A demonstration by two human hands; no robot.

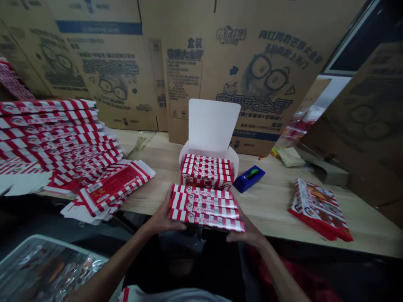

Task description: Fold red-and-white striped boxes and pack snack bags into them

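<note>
1. Closest to my camera, at the bottom edge, I see the person's pale top (185, 295), with both bare forearms reaching forward from either side of it.
2. The left hand (162, 220) is closed around the left end of a row of slim striped boxes (206, 209), its thumb along the near edge; the fingers behind are mostly hidden from me.
3. The right hand (250, 230) grips the opposite end the same way, spread only as far as the boxes' edges allow. Between them I count what looks like four, red and white, pressed together.
4. That held row is at the front edge of the wooden table (267, 209), right in front of an open carton (208, 183) whose white lid stands up at the back. I can't tell whether row and carton touch.
5. Inside the carton I see more striped packs (206, 165), lined up in rows.
6. Just right of it sits a blue tape dispenser (249, 179) with a green roll; farther right lie red printed packages (324, 207).
7. On my left rises a tall striped stack (50, 130), with flattish striped packaging (116, 188) beside it, overhanging the table edge.
8. Below that, I see a pale-rimmed tub (34, 239) of shiny wrapped items; large brown cardboard boxes (220, 71) line the back.
</note>
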